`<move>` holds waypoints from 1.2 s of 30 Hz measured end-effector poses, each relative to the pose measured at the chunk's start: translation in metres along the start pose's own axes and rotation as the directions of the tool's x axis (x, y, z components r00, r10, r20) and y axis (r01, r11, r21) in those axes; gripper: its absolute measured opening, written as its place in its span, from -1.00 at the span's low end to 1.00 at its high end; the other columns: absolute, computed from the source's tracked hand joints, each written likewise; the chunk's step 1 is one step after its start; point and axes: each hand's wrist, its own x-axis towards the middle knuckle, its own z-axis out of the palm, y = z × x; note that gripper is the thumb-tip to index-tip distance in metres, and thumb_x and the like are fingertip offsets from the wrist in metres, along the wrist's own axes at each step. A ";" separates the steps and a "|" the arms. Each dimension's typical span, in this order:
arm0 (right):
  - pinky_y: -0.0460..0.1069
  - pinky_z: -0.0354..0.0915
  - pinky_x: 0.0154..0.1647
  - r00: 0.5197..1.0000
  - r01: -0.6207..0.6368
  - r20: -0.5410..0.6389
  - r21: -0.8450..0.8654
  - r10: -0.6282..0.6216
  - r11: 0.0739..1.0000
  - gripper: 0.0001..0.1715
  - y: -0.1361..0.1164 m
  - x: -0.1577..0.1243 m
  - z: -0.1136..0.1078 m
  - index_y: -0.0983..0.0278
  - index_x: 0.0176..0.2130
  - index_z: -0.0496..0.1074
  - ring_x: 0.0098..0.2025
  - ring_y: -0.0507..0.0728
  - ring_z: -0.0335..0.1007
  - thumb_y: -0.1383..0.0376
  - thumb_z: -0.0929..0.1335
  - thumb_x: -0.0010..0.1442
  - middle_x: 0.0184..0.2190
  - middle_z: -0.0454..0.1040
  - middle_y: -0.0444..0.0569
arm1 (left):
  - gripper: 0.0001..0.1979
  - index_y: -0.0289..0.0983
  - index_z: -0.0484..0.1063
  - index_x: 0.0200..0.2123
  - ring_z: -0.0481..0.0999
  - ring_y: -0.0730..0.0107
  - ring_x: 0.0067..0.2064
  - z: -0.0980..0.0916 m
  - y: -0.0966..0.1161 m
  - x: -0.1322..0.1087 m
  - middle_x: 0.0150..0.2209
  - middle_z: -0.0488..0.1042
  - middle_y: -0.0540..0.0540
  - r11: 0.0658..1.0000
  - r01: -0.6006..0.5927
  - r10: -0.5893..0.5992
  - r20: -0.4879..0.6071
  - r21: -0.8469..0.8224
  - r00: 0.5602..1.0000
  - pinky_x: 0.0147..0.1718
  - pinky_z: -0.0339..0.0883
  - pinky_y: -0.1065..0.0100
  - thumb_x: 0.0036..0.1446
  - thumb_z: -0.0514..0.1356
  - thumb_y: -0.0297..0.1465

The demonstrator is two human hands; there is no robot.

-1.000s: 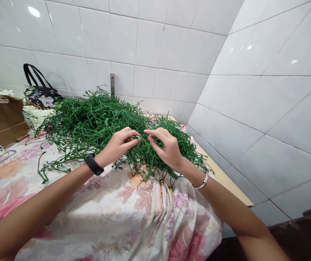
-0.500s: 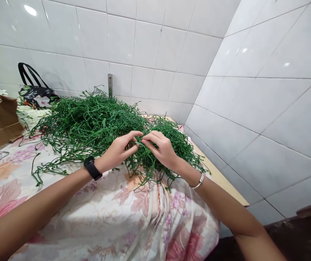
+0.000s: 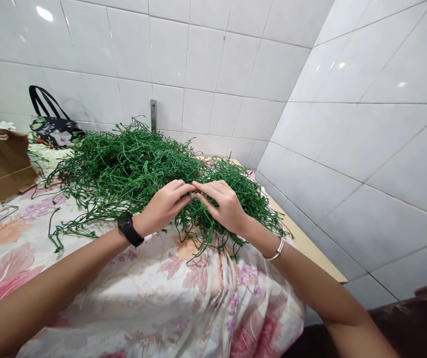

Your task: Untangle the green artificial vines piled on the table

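Observation:
My left hand (image 3: 166, 205) and my right hand (image 3: 221, 205) meet fingertip to fingertip over a large tangled heap of green artificial stems (image 3: 120, 161). Thumb and fingers are pinched together on each side. Whatever lies between the fingertips is too small and too covered to make out. Below the hands, a smaller clump of the same stems (image 3: 232, 174) spreads to the right and hangs toward the front. A dark watch (image 3: 129, 228) is on my left wrist, a silver bangle (image 3: 277, 249) on my right.
The floral cloth (image 3: 131, 293) covers most of the table, whose bare wooden edge (image 3: 318, 256) shows at right. At left are a cardboard box (image 3: 2, 166), a bent metal wire (image 3: 0, 214), white flowers (image 3: 45, 158) and a black floral bag (image 3: 54, 132). Tiled walls (image 3: 206, 64) stand behind and right.
The fingers of my left hand have closed and its fingertips have come up against those of my right hand. The view has shifted slightly; the stems lie as before.

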 end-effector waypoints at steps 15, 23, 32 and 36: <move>-0.06 0.07 -0.36 0.976 0.197 0.153 -0.343 -0.152 0.918 -0.74 -0.012 0.003 -0.001 0.33 -0.53 0.28 -0.51 0.00 0.11 0.36 0.17 0.15 -0.59 0.28 -0.10 | -0.75 -0.32 0.24 -0.46 0.19 0.38 -0.39 0.004 0.006 -0.003 -0.45 0.27 -0.07 0.896 -0.213 0.176 0.130 0.389 0.976 -0.38 0.14 0.36 0.20 -0.10 -0.36; -0.03 0.02 -0.35 0.980 0.113 0.199 -0.477 -0.018 0.872 -0.77 -0.005 0.003 0.001 0.32 -0.53 0.26 -0.51 0.04 0.12 0.39 0.16 0.11 -0.60 0.29 -0.08 | -0.77 -0.33 0.27 -0.47 0.24 0.39 -0.40 0.003 0.004 -0.004 -0.47 0.29 -0.08 0.959 -0.078 0.065 0.058 0.271 0.996 -0.39 0.14 0.36 0.17 -0.09 -0.41; -0.02 0.03 -0.23 0.927 -0.369 -0.162 -0.226 0.339 0.902 -0.81 0.038 0.007 -0.019 0.27 -0.30 0.35 -0.39 0.03 0.27 0.23 0.22 0.15 -0.44 0.41 -0.12 | -0.79 -0.29 0.33 -0.22 0.37 0.47 -0.28 -0.008 -0.002 0.006 -0.30 0.41 -0.06 0.828 0.270 -0.296 0.026 -0.491 0.955 -0.33 0.22 0.43 0.07 0.12 -0.34; 0.01 0.01 -0.19 0.868 -0.487 -0.256 -0.273 0.425 0.830 -0.75 0.048 0.006 -0.022 0.27 -0.25 0.32 -0.31 0.07 0.28 0.20 0.32 0.05 -0.33 0.40 -0.08 | -0.74 -0.29 0.26 -0.24 0.37 0.48 -0.24 -0.005 -0.008 0.007 -0.29 0.35 -0.04 0.704 0.242 -0.312 0.015 -0.667 0.950 -0.26 0.24 0.42 -0.04 0.22 -0.39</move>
